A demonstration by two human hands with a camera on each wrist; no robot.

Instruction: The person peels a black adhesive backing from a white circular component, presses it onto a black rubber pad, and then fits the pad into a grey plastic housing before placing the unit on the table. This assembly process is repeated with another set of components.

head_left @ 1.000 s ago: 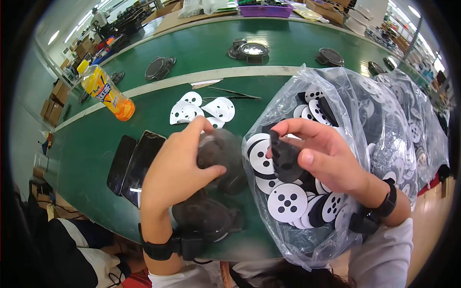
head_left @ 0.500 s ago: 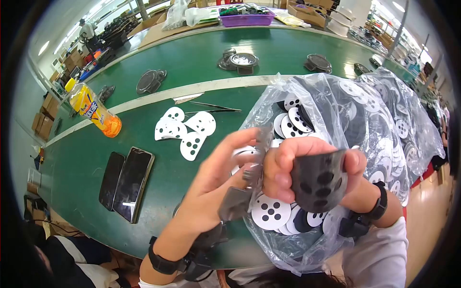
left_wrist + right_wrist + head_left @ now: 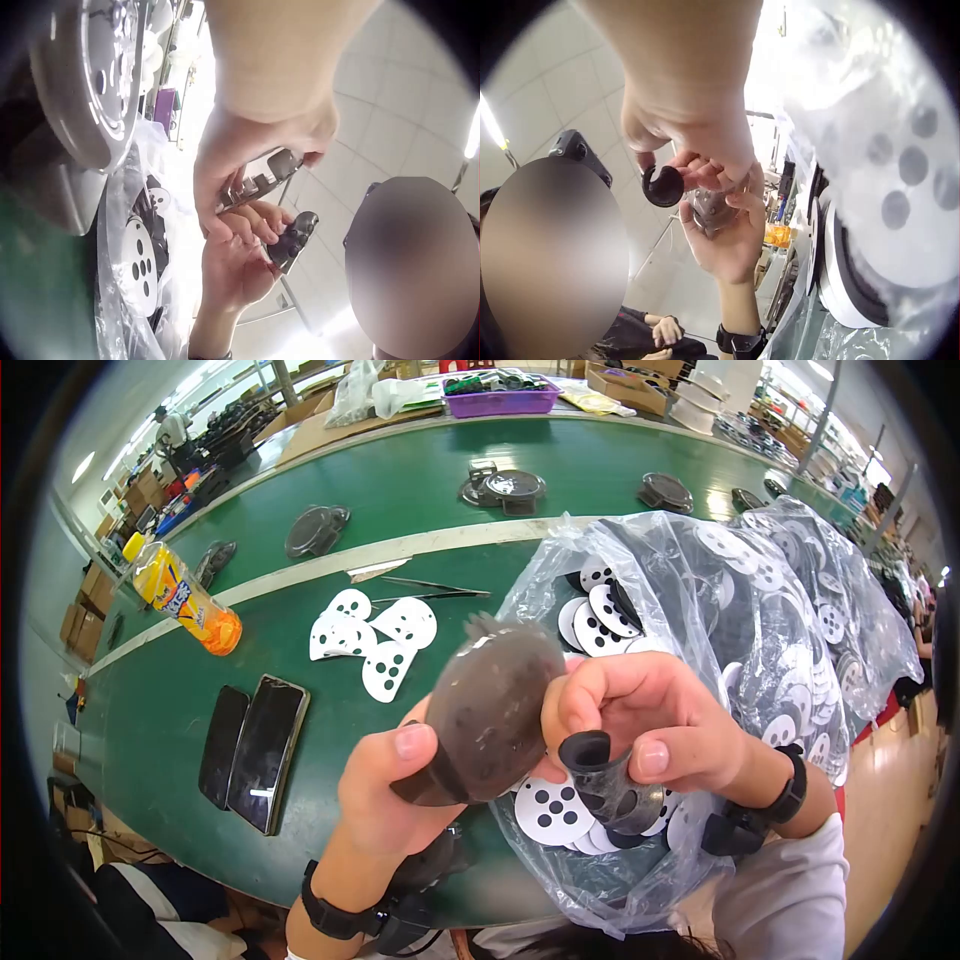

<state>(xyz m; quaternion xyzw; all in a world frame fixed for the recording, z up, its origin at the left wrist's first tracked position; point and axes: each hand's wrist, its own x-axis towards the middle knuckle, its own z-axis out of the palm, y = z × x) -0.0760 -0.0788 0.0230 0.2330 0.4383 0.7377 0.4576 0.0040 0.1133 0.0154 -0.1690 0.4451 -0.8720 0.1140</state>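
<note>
My left hand (image 3: pixel 385 795) grips a dark oval housing (image 3: pixel 500 710), thumb on its near side; it also shows in the left wrist view (image 3: pixel 259 184). Close on its right, my right hand (image 3: pixel 680 730) pinches a curled black disc with holes (image 3: pixel 620 795) between thumb and fingers, and its other fingers are at the housing's edge. The curled disc (image 3: pixel 662 187) hangs below the right hand in the right wrist view. White discs with black holes (image 3: pixel 552 810) lie in an open plastic bag (image 3: pixel 560 880) under the hands. Another dark housing (image 3: pixel 425 865) is partly hidden behind the left forearm.
Loose white discs (image 3: pixel 385 670) and tweezers (image 3: pixel 435 589) lie on the green table (image 3: pixel 200 660). Two phones (image 3: pixel 268 755) and a drink bottle (image 3: pixel 185 600) are at the left. Several dark housings (image 3: pixel 317 531) stand beyond the pale strip. More bagged discs (image 3: pixel 800 620) are at the right.
The left hand has picked up a housing and turned it, bringing it against the right hand. The right hand keeps its black disc, now curled more tightly. The head view has shifted slightly.
</note>
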